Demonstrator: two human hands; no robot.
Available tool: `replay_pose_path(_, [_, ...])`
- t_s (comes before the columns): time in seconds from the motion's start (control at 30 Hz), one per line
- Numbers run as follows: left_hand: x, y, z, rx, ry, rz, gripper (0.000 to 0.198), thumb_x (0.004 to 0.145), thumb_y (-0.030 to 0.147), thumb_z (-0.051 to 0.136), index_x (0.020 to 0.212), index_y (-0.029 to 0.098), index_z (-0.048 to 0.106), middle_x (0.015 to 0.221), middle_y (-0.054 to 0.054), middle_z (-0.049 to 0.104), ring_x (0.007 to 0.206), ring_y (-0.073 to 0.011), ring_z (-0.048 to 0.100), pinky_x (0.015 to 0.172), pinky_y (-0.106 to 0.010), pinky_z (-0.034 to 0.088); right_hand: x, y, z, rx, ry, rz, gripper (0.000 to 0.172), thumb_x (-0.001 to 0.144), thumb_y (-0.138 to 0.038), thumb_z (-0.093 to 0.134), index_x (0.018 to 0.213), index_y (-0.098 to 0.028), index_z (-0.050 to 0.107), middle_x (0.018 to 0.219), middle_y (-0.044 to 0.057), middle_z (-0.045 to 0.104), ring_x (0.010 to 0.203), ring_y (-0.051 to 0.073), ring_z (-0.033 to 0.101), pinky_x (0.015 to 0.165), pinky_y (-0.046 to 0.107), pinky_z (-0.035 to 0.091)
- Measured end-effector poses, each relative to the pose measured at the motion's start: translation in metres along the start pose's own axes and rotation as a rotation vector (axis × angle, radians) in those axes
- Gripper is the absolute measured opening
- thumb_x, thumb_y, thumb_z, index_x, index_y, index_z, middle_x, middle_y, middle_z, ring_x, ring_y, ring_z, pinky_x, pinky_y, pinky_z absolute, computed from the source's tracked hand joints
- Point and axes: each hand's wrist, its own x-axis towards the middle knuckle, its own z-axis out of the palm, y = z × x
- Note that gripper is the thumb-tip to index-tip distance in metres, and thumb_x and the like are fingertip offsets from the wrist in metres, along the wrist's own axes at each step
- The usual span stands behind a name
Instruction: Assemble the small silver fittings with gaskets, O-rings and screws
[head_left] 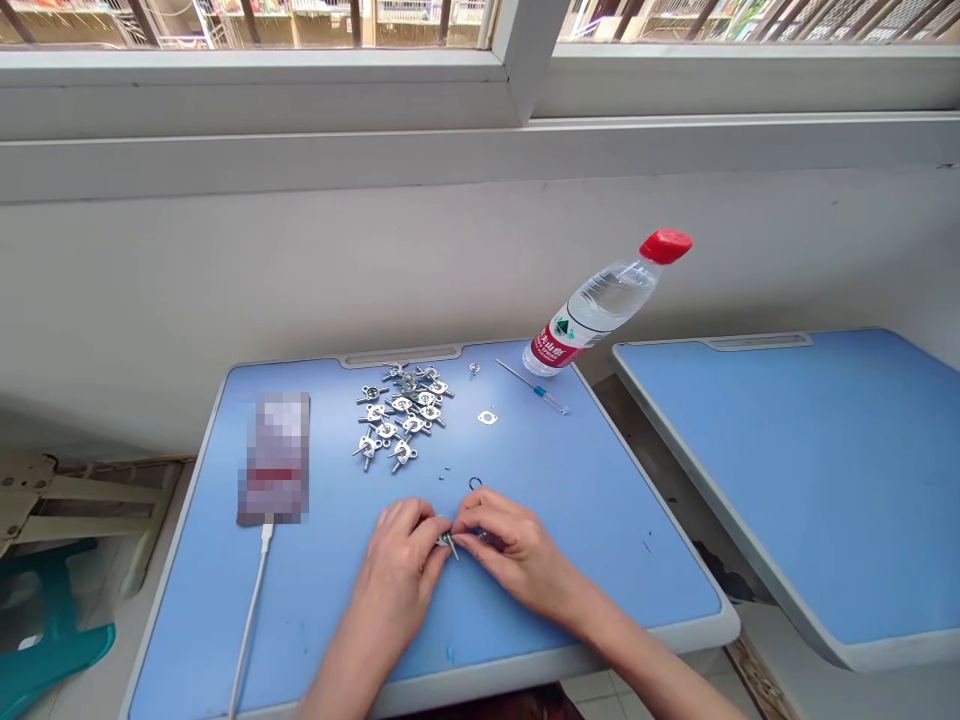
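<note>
Near the front of the blue table, my left hand is closed on a small metal part, its thumb and fingers pinching it. My right hand meets it from the right, fingertips pinched at the same part; the fingers cover much of it. Just beyond my right fingers lies a dark ring. A pile of similar metal parts sits farther back, left of centre. A flat metal plate and a small round metal piece lie right of the pile.
A phone with a white cable lies on the left of the table. A red-capped water bottle and a thin screwdriver-like tool are at the back right. Another blue table stands across a gap.
</note>
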Motion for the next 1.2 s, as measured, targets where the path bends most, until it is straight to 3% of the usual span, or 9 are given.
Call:
replay_pose_path(0.33, [-0.001,0.001,0.000,-0.012,-0.006,-0.011,0.020,0.087,0.008,0.057,0.101,0.021,0.063,0.097,-0.004,0.060,0.087,-0.0207,0.057,0.077,-0.035,0.050,0.002,-0.001,-0.003,0.022,0.006,-0.006,0.018,0.095,-0.016,0.048,0.082,-0.021,0.060,0.079,0.003,0.062,0.070,0.015,0.059,0.062,0.025,0.047])
replay_pose_path(0.5, [0.000,0.001,-0.001,-0.009,0.006,-0.012,0.022,0.086,0.006,0.059,0.101,0.021,0.063,0.097,-0.004,0.060,0.087,-0.0206,0.057,0.077,-0.035,0.051,-0.002,-0.002,-0.002,-0.076,0.008,-0.029,0.020,0.095,-0.015,0.046,0.089,-0.021,0.064,0.083,0.004,0.063,0.070,0.015,0.059,0.062,0.026,0.049])
replay_pose_path(0.7, [-0.001,0.000,0.000,-0.027,0.021,-0.008,0.023,0.087,0.008,0.059,0.104,0.022,0.063,0.098,-0.004,0.061,0.088,-0.0208,0.058,0.077,-0.035,0.051,-0.005,-0.006,-0.008,-0.118,0.030,0.052,0.012,0.095,-0.021,0.049,0.097,-0.021,0.061,0.085,0.005,0.064,0.073,0.017,0.061,0.063,0.027,0.049])
replay_pose_path(0.83, [-0.001,0.000,0.000,-0.024,0.022,-0.005,0.021,0.087,0.009,0.057,0.103,0.022,0.063,0.097,-0.004,0.061,0.086,-0.0203,0.059,0.076,-0.035,0.051,-0.004,-0.016,-0.022,-0.020,0.067,0.135,0.025,0.100,-0.028,0.040,0.083,-0.021,0.057,0.079,0.003,0.061,0.070,0.016,0.058,0.063,0.027,0.047])
replay_pose_path(0.97, [0.000,0.001,-0.001,-0.010,0.013,-0.010,0.021,0.086,0.008,0.058,0.102,0.021,0.063,0.096,-0.005,0.061,0.085,-0.0206,0.059,0.075,-0.035,0.051,-0.003,-0.022,-0.033,0.046,0.147,0.117,0.030,0.102,-0.033,0.035,0.087,-0.021,0.058,0.087,0.005,0.060,0.081,0.017,0.058,0.072,0.028,0.047])
replay_pose_path(1.1, [0.000,0.002,-0.002,-0.003,0.003,-0.013,0.021,0.085,0.008,0.059,0.102,0.021,0.064,0.097,-0.005,0.061,0.086,-0.0211,0.059,0.075,-0.036,0.051,-0.004,-0.021,-0.033,0.069,0.184,0.106,0.033,0.103,-0.039,0.034,0.087,-0.022,0.057,0.074,0.001,0.053,0.062,0.014,0.050,0.058,0.026,0.044])
replay_pose_path(1.2, [-0.001,0.001,-0.001,-0.009,0.015,-0.008,0.021,0.087,0.010,0.057,0.102,0.022,0.064,0.096,-0.004,0.061,0.085,-0.0205,0.059,0.075,-0.035,0.051,-0.004,-0.020,-0.030,0.090,0.159,0.065,0.035,0.103,-0.041,0.035,0.084,-0.022,0.056,0.071,0.001,0.053,0.060,0.014,0.050,0.055,0.026,0.043])
